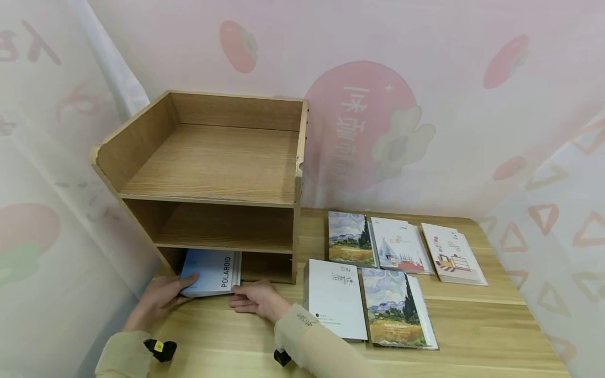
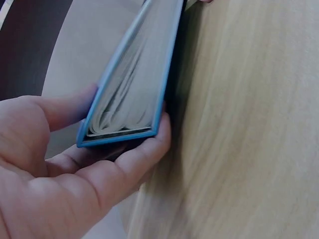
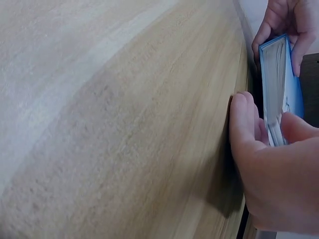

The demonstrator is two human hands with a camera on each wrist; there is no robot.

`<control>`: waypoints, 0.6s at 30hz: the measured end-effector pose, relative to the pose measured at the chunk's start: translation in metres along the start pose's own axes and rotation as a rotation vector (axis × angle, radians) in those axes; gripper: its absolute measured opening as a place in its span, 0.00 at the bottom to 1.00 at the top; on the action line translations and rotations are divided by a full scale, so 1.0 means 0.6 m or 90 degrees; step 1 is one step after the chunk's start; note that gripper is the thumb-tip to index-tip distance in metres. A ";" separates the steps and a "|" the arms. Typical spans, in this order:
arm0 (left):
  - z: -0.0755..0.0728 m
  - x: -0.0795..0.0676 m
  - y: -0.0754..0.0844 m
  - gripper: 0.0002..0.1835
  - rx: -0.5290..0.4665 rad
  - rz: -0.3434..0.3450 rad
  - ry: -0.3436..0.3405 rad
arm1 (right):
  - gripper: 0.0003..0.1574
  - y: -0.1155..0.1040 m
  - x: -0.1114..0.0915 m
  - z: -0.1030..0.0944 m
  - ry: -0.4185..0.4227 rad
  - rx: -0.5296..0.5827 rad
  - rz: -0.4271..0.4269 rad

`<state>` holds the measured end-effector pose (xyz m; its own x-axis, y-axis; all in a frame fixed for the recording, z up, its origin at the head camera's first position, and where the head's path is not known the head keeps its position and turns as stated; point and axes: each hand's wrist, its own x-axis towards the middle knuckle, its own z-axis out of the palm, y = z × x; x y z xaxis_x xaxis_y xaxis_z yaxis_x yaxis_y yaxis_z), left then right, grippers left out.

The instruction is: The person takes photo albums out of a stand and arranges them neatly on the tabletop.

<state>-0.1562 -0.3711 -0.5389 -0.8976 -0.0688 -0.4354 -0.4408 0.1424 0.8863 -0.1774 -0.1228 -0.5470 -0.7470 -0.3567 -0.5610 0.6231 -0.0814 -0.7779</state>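
A blue photo album (image 1: pixel 208 270) marked POLAROID lies cover up, partly inside the bottom compartment of the wooden shelf unit (image 1: pixel 236 200). Its near end sticks out over the table. My left hand (image 1: pixel 163 294) grips the left near corner, thumb on the cover and fingers underneath; the left wrist view shows the album's page edges (image 2: pixel 134 84) between thumb and fingers. At the right near corner, my right hand (image 1: pixel 260 300) holds the album, its thumb on the cover side in the right wrist view and its fingers curled by the lower edge.
Right of the shelf unit, several albums lie on the wooden table (image 1: pixel 482 325): a white one (image 1: pixel 335 304), painted-landscape ones (image 1: pixel 394 310) and illustrated ones (image 1: pixel 452 254). Printed curtains (image 1: pixel 449 79) hang behind and at both sides. A tall side panel bounds the shelf's right.
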 end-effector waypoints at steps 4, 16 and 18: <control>-0.002 -0.003 -0.001 0.40 -0.012 -0.001 -0.009 | 0.07 0.003 0.000 0.005 0.034 -0.008 -0.011; 0.001 -0.014 -0.002 0.41 -0.075 -0.028 -0.069 | 0.17 0.005 0.000 0.011 0.073 0.023 -0.020; 0.003 -0.014 -0.002 0.39 -0.073 -0.029 -0.059 | 0.19 0.005 0.000 0.013 0.080 0.019 -0.025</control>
<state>-0.1479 -0.3687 -0.5366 -0.8752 0.0204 -0.4833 -0.4827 0.0272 0.8754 -0.1738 -0.1303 -0.5470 -0.7929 -0.2330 -0.5631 0.5983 -0.1220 -0.7919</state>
